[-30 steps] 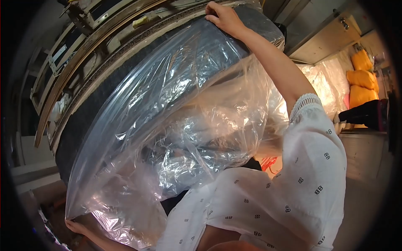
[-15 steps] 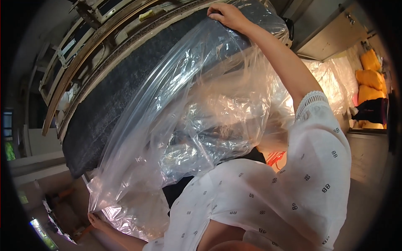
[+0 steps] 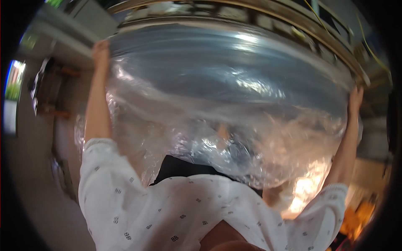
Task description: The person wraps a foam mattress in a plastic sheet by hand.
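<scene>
A wide clear plastic sheet [image 3: 259, 121] stretches in front of me, glossy and creased, from my waist out to a long machine bed. Its far part covers a dark grey surface [image 3: 201, 46], which shows through. My left hand [image 3: 101, 51] is closed on the sheet's edge at the far left corner. At the opposite end my right hand [image 3: 356, 99] also grips the sheet's edge, next to the end of a wooden rail. Both arms are spread wide, and motion blur softens the fingers.
Beyond the dark surface runs a long wooden rail [image 3: 284, 12] of the machine. A yellow cord [image 3: 366, 39] hangs at the far right. Orange bundles [image 3: 358, 217] lie at the lower right. Dark furniture [image 3: 46, 88] stands on the left near a bright opening.
My left hand has risen from low at the left to the far left corner, drawing the sheet over the dark surface. My view has turned, and my right hand is now at the right end.
</scene>
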Motion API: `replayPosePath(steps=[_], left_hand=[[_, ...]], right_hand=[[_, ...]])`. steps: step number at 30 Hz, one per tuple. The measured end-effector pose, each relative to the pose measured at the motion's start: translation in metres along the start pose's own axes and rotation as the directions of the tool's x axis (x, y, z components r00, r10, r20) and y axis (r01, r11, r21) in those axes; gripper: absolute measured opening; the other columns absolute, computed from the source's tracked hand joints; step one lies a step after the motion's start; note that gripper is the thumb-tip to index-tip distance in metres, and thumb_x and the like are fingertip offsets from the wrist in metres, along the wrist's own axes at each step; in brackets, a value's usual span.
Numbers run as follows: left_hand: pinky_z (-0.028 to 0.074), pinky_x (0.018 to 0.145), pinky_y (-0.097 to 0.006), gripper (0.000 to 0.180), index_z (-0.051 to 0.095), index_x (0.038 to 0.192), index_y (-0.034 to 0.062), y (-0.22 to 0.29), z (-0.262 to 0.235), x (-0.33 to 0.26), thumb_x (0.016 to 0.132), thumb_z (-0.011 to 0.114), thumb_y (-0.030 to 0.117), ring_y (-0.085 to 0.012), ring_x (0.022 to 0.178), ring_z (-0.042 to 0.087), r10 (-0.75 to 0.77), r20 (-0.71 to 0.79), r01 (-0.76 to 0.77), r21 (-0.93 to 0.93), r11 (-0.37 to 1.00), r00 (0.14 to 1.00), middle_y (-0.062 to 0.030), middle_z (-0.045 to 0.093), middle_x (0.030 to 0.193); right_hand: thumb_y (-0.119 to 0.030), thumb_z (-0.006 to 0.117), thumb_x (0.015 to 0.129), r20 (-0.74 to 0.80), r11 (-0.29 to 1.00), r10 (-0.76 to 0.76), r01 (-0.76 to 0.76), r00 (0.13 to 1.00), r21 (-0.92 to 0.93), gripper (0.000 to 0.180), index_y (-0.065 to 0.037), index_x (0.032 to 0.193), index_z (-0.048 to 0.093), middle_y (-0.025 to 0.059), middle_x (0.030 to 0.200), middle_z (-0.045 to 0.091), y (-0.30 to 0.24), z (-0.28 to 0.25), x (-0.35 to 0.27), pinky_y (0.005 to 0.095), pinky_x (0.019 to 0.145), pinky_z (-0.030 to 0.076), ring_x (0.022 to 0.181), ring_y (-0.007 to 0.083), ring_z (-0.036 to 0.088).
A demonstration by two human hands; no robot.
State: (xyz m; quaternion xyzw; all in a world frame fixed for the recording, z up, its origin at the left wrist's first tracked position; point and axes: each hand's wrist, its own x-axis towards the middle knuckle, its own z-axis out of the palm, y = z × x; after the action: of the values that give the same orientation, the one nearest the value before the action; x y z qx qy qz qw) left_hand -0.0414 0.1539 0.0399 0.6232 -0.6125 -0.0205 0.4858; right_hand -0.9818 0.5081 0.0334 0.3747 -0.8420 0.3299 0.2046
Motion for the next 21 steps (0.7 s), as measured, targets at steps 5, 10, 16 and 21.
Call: replayPosePath(steps=[5,10,16,21], left_hand=[[0.045,0.076,-0.028,0.027,0.064,0.092,0.0031,0.008,0.034,0.005,0.082,0.059,0.028,-0.0158,0.082,0.061,-0.105,-0.007,0.103,-0.157,0.982,0.994,-0.0086,0.066,0.081],[0.045,0.077,-0.03,0.032,0.065,0.094,0.0053,0.006,0.079,0.039,0.079,0.06,0.034,-0.0185,0.084,0.061,-0.008,0.055,0.01,-0.042,0.999,0.998,-0.0082,0.066,0.085],[0.044,0.079,-0.031,0.045,0.066,0.101,0.0082,-0.02,0.077,0.068,0.077,0.061,0.046,-0.0212,0.088,0.061,-0.025,0.094,0.016,0.093,0.996,0.995,-0.0105,0.065,0.09],[0.043,0.075,-0.028,0.044,0.064,0.09,-0.001,-0.016,0.087,0.066,0.075,0.064,0.041,-0.0172,0.077,0.058,-0.06,-0.025,0.062,0.102,0.993,0.998,-0.0076,0.064,0.082]], right_hand=[[-0.024,0.049,0.089,0.012,0.966,-0.057,0.052,0.998,0.251,0.031,0.001,0.106,0.053,0.0127,0.099,0.058,0.003,0.04,-0.01,0.0292,0.084,0.04,0.092,0.0202,0.054],[-0.025,0.05,0.088,0.054,0.995,-0.076,0.072,0.996,0.064,0.031,0.002,0.103,0.057,0.0159,0.101,0.06,0.016,0.036,0.012,0.0331,0.084,0.041,0.094,0.0263,0.056],[-0.028,0.053,0.084,0.037,0.996,-0.089,0.089,0.995,0.02,0.033,0.003,0.093,0.06,0.019,0.09,0.062,-0.031,0.052,0.007,0.0347,0.077,0.044,0.084,0.0296,0.059],[-0.032,0.061,0.075,-0.037,0.998,-0.015,0.017,0.999,0.056,0.039,0.006,0.08,0.058,0.0172,0.078,0.059,-0.048,0.042,-0.002,0.0366,0.075,0.044,0.075,0.0305,0.055]])
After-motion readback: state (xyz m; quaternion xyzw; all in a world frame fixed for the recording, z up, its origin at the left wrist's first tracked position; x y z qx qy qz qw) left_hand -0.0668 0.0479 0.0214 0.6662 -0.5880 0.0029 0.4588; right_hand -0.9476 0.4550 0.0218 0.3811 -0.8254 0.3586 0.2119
